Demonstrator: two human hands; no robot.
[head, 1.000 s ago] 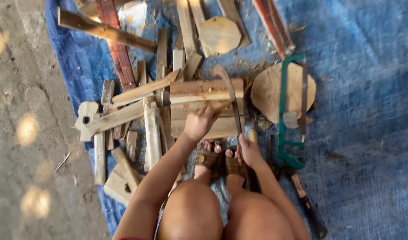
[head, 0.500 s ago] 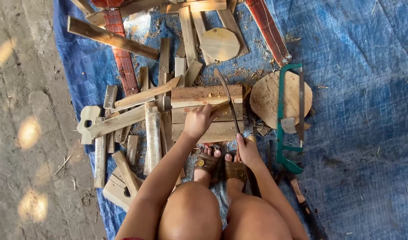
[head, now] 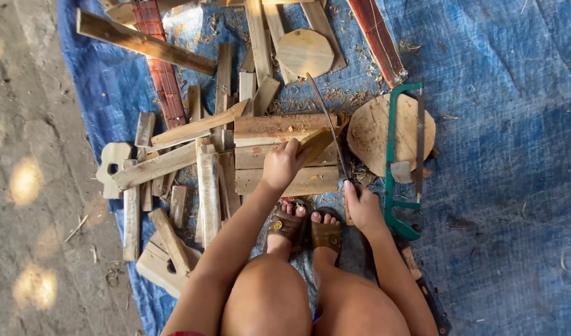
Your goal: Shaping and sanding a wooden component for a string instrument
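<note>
1. Loose wood offcuts (head: 173, 168) lie stacked at the 9 o'clock side of the work zone on the blue tarp (head: 503, 186). Judged risk: the stack shifts if the block beside it is jolted.
2. The left hand (head: 280, 165) is closed around the near end of a slim wooden stick (head: 313, 144), fingers curled and pinching it. The stick slants toward 1 o'clock and rests on the wooden block (head: 279, 127), which lies on flat planks (head: 285, 177) at 12 o'clock from the sandalled feet (head: 304, 230).
3. Judged risk: the left fingers sit just beside the blade's path; a slip or glancing stroke could reach them. A stick held only at one end could also twist or split off-line.
4. The long knife (head: 329, 127) stands with its blade running toward 11 o'clock, its edge against the stick's far end.
5. The right hand (head: 363, 208) is wrapped tight around the knife handle at 5 o'clock from the block, index finger laid along it.
6. A green hacksaw (head: 401, 162) lies across a round wooden disc (head: 369, 130) at 3 o'clock, touching it; it is near the right wrist and could snag it.
</note>
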